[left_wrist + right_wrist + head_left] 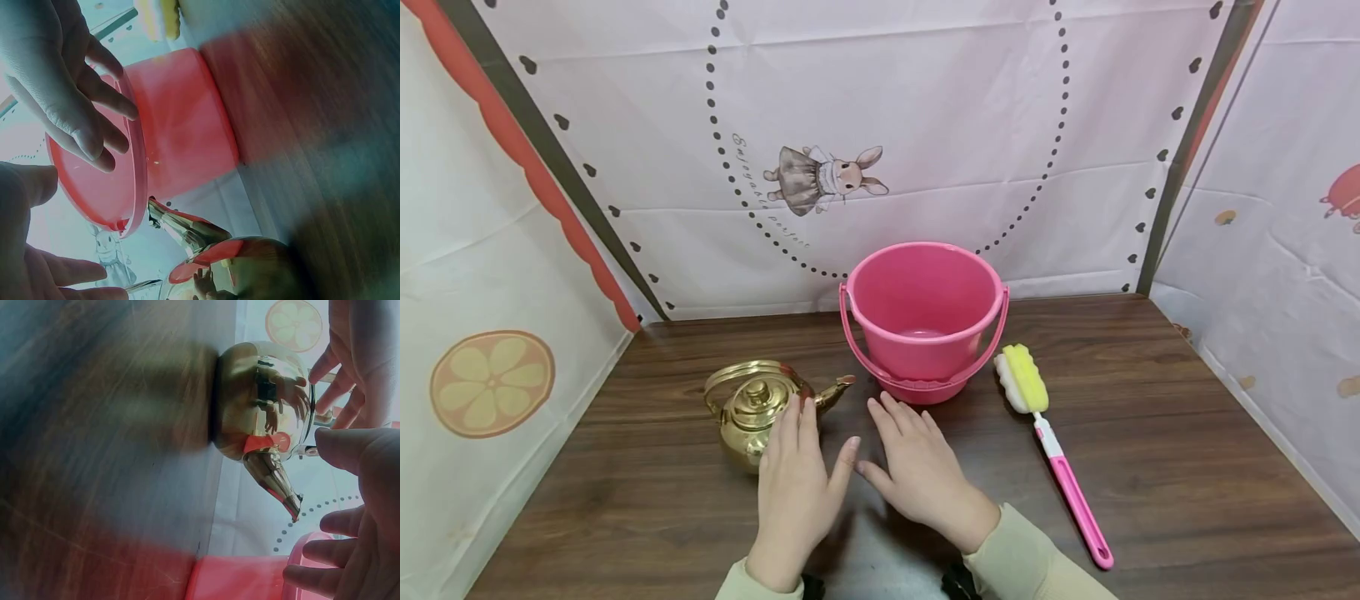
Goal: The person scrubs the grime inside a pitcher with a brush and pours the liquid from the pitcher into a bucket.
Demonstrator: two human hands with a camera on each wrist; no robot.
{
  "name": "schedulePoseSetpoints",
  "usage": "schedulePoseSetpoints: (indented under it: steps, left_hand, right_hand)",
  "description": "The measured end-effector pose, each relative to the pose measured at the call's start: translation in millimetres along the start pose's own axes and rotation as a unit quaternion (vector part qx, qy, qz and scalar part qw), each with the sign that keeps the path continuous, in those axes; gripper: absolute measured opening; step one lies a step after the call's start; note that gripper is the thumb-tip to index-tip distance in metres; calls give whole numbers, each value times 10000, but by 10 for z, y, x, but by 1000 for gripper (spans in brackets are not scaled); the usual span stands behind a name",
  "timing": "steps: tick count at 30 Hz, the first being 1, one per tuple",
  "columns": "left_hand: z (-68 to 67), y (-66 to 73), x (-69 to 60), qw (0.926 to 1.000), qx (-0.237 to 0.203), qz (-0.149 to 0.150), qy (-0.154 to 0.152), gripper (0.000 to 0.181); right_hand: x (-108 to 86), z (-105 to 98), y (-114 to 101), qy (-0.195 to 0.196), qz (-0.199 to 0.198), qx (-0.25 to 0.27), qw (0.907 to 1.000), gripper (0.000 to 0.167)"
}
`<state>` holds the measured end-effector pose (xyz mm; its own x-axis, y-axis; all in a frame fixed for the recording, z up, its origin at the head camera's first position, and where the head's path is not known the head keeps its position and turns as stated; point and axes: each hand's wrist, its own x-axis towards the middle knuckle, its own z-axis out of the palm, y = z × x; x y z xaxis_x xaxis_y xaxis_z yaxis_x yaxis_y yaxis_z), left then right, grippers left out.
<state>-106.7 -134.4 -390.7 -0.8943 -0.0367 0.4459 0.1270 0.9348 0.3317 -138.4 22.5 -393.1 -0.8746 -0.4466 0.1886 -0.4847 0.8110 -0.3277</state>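
My left hand [797,492] hovers with straight fingers just in front of a shiny brass teapot [747,432], hiding part of its right side. Beside it my right hand [921,471] is spread out flat, its fingertips pointing toward a pink bucket [925,308]. Neither hand holds anything, and the thumbs come close to each other. The bucket stands upright, its handle hanging down at the front. In the right wrist view the teapot [244,394] has its spout turned toward the bucket [237,578].
To the right of the bucket lies a sponge brush [1026,379] with a yellow and white head and a pink handle. All of it stands on a dark wooden table [1180,467]. Printed white cloth walls [940,108] enclose the back and both sides.
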Motion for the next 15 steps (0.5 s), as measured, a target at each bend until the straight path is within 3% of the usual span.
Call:
schedulePoseSetpoints:
  steps: [7,15]
  left_hand:
    - [-16,-11,-8,10000,48,-65,-9,76]
    - [-34,-33,-14,9998,38,-49,183,75]
  right_hand:
    - [7,10,-18,-5,-49,49,10000,74]
    - [20,19,-45,-81,-64,117,9999,76]
